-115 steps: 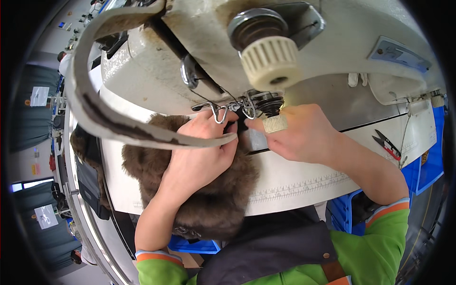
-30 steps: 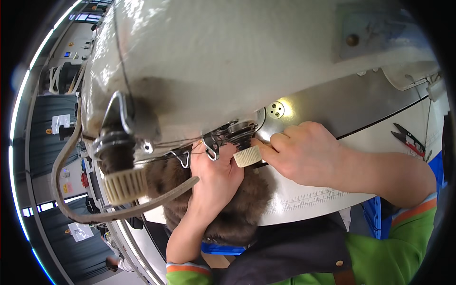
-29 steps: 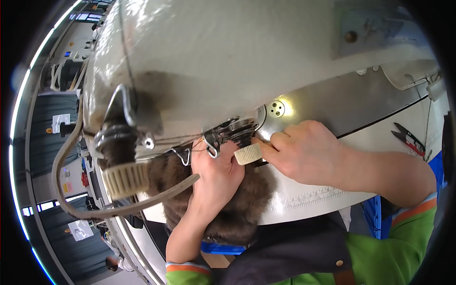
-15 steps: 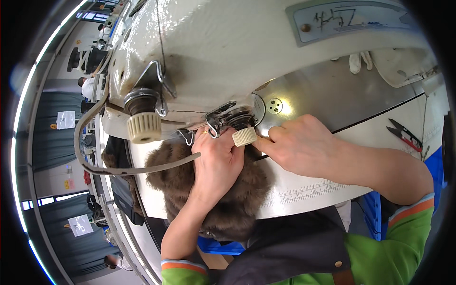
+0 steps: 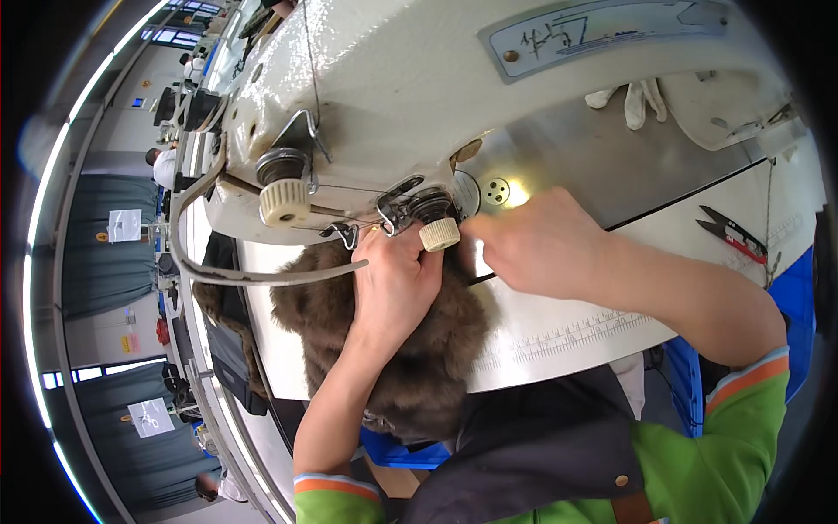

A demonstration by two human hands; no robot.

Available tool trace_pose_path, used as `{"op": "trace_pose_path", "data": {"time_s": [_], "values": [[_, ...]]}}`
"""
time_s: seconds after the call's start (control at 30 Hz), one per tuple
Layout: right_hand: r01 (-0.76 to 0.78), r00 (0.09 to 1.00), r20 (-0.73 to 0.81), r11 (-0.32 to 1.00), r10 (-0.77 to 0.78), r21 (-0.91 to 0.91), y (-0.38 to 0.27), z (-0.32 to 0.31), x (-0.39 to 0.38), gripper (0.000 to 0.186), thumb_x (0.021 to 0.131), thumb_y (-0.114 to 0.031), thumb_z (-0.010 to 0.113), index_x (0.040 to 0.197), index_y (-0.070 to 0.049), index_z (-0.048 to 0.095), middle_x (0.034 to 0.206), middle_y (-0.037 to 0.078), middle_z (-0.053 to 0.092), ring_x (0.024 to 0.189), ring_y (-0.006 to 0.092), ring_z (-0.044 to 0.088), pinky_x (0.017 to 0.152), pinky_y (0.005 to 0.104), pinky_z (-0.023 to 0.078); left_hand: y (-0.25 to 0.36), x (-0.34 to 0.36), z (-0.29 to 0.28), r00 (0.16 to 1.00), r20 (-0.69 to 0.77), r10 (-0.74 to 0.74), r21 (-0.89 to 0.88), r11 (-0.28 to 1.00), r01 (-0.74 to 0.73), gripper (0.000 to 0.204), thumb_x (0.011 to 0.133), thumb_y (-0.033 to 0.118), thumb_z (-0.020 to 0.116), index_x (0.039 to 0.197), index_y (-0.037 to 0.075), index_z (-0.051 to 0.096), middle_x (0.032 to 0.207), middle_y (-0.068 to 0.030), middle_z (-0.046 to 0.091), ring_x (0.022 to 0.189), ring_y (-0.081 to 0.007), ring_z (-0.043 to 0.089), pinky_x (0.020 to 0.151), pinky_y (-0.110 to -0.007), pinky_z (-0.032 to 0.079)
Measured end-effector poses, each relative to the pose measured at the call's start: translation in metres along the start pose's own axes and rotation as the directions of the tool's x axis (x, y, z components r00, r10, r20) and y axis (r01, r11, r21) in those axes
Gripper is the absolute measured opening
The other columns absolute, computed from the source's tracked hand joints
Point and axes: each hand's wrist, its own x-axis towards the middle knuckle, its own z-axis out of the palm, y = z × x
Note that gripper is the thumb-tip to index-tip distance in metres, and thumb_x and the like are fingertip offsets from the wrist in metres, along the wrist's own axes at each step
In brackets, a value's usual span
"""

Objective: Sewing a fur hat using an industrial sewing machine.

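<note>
A thick brown fur piece (image 5: 436, 367) lies bunched at the front edge of the machine bed, under a white sewing machine head (image 5: 384, 96). My left hand (image 5: 393, 279) grips its upper part, knuckles bent; the fingertips disappear behind the thread-tension knob (image 5: 440, 234). To the right of that knob is my right hand (image 5: 546, 249), its fingers curled in and the thumb side smeared by motion. Whatever its fingertips pinch cannot be made out. The needle area is hidden by the machine head and my hands.
A second tension knob (image 5: 285, 201) and a curved grey strip (image 5: 188, 253) jut out at left. Red-handled thread snips (image 5: 733, 236) lie on the white table (image 5: 576, 341), which bears a printed ruler. White gloves (image 5: 642, 103) rest behind; blue bins (image 5: 683, 384) stand below.
The view has shifted slightly, with the machine head sitting a bit differently in it. My right hand has moved a little up and turned; my left hand stays on the fur piece.
</note>
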Motion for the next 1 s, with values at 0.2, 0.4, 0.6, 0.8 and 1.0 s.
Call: {"op": "trace_pose_path", "data": {"time_s": [0.2,0.4,0.6,0.8,1.0], "values": [[-0.559,0.828,0.409,0.505,0.384,0.657,0.004,-0.043,0.01,0.035,0.091,-0.013,0.046,0.12,0.002,0.059,0.074,0.014,0.067,0.054,0.0189,0.066,0.05,0.0316,0.054,0.009,-0.002,-0.001,0.998,-0.058,0.025,0.043,0.999,-0.023,0.01,0.081,0.01,0.072,0.091,0.009,0.075,0.084,-0.0089,0.07,0.087,-0.0253,0.063,0.085,-0.037,0.042],[-0.507,0.861,0.365,0.534,0.354,0.677,0.003,-0.046,0.01,0.036,0.087,-0.008,0.044,0.115,0.01,0.058,0.072,0.015,0.066,0.053,0.0194,0.066,0.05,0.0303,0.055,0.013,-0.002,-0.006,0.997,-0.061,0.04,0.165,0.986,-0.03,0.013,0.08,0.014,0.073,0.09,0.007,0.075,0.078,-0.0108,0.065,0.082,-0.0285,0.061,0.086,-0.039,0.044],[-0.525,0.851,0.42,0.544,0.317,0.654,0.005,-0.046,0.01,0.038,0.093,-0.013,0.044,0.122,0.007,0.057,0.078,0.013,0.067,0.057,0.0183,0.068,0.052,0.0286,0.056,0.018,0.002,-0.022,0.994,0.107,-0.004,0.023,1.0,0.001,0.024,0.078,0.018,0.075,0.096,0.003,0.073,0.084,-0.0137,0.067,0.087,-0.032,0.062,0.086,-0.04,0.047],[-0.571,0.82,0.522,0.393,0.234,0.721,0.003,-0.042,0.008,0.043,0.095,-0.011,0.041,0.132,0.01,0.046,0.081,0.017,0.068,0.059,0.021,0.069,0.052,0.0298,0.057,0.012,0.0,-0.017,0.995,0.033,0.089,0.032,0.995,-0.09,0.025,0.078,0.016,0.072,0.095,0.0,0.066,0.091,-0.0194,0.064,0.084,-0.038,0.062,0.082,-0.044,0.051],[-0.593,0.805,0.559,0.286,0.2,0.753,0.0,-0.044,0.005,0.049,0.094,-0.013,0.042,0.137,0.011,0.038,0.084,0.019,0.068,0.059,0.0214,0.068,0.052,0.0306,0.057,0.023,0.003,-0.017,0.983,0.136,-0.125,0.084,0.99,0.114,0.033,0.074,0.018,0.074,0.1,-0.001,0.067,0.091,-0.0176,0.067,0.093,-0.0352,0.063,0.085,-0.041,0.049]]}}
